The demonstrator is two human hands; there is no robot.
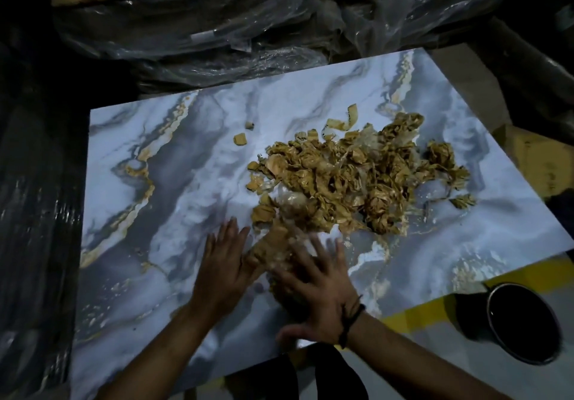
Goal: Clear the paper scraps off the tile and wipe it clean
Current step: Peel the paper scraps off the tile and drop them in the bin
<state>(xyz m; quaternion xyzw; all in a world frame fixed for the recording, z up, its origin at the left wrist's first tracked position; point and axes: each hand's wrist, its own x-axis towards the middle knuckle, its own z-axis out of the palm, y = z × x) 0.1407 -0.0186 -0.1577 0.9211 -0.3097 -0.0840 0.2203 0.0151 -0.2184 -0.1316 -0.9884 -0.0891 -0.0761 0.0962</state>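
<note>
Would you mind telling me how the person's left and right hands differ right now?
The right hand wears a dark cord at the wrist; the left hand has a bare wrist. The right hand is splayed and blurred; the left hand is narrower and sharp. Both are open, palms down, at one clump of scraps.

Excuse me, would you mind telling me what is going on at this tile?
A person is clearing paper scraps off a marble-patterned tile. Both hands lie flat with fingers spread at the near edge of the heap: the left hand beside a small clump, the right hand, blurred, on top of it. Most scraps sit in one heap, with a few loose bits beyond it. No cloth is in view, so wiping has not begun. A dark round tub stands at the right.
</note>
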